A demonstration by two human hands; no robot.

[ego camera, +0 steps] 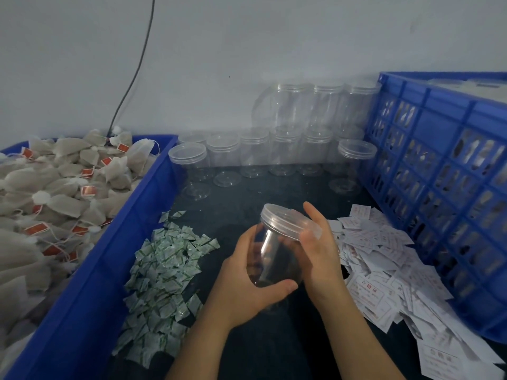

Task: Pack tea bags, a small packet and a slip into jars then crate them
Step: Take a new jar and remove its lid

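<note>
a strip of dark table lies open between the blue bin of tea bags on the left and the blue crate on the right. packets and slips crowd its 2 sides, and empty jars line the wall behind. the crate's contents are hard to make out through its slots. above the strip, the left hand wraps the clear jar, thumb near its base. the right hand curls round the lid on the jar's mouth, fingertips partly hidden.
</note>
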